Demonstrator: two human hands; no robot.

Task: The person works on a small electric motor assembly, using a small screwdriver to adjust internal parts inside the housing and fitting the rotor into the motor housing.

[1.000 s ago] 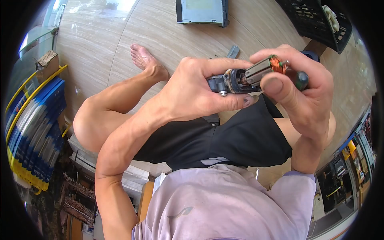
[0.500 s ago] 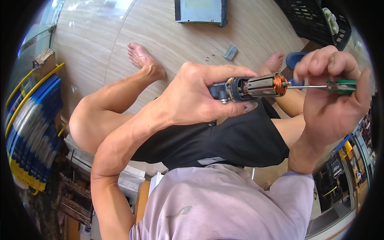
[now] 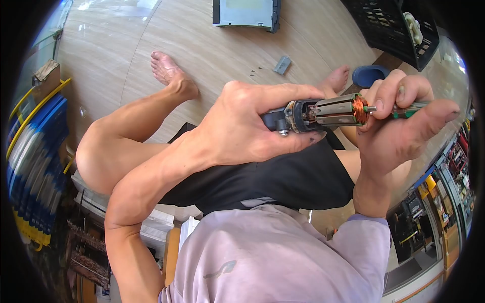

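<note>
As I look in from afar, my left hand has its grip wrapped round a dark housing, and the copper-wound rotor juts from the open end toward my right hand. That right grip is curled on a green-handled tool, just beside the rotor's shaft. On the floor beyond lies a grey block.

Around the grey box, you have a pale, streaked floor, light glaring left of it. A black crate stands to its right; crowded shelving lies farther right, nearer you.
</note>
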